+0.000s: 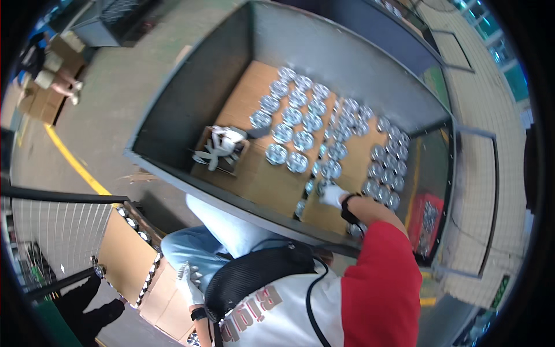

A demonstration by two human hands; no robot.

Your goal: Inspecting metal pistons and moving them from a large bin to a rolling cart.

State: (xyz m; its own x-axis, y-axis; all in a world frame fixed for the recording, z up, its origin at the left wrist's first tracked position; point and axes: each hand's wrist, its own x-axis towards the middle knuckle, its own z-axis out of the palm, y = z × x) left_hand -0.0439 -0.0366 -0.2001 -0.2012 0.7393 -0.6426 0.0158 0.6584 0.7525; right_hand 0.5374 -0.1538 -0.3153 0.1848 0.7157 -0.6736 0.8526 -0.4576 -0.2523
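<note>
Handling shiny metal discs inside a deep metal bin [202, 75].

Right hand [332, 195]: white-gloved, dark band at the wrist; fingers at a metal disc [324, 185] near the middle of the bin's near edge. Contact seems likely; whether the grasp is firm cannot be told.

Left hand [188, 283]: white-gloved, low beside the person's leg, outside the bin; whether it grasps anything cannot be told.

Handling, as judged: hold each disc by the rim, lower it flat, keep the sleeve and wrist off neighbouring rows; knocks could mark the bright faces.

Contents of bin, on a cardboard sheet [245, 173]:
- Left group of discs [291, 116], slanting rows, from the far edge toward the centre.
- Middle group of discs [338, 151], reaching toward the near edge.
- Right group of discs [388, 176], closely set, toward the right edge.
- Small cardboard box [243, 159], near-left corner, holding white glove-like items [217, 153].
- Red box [438, 200], by the right edge, holding small metallic parts.

Outside, lower left: flat cardboard [130, 254], discs along its edges.
</note>
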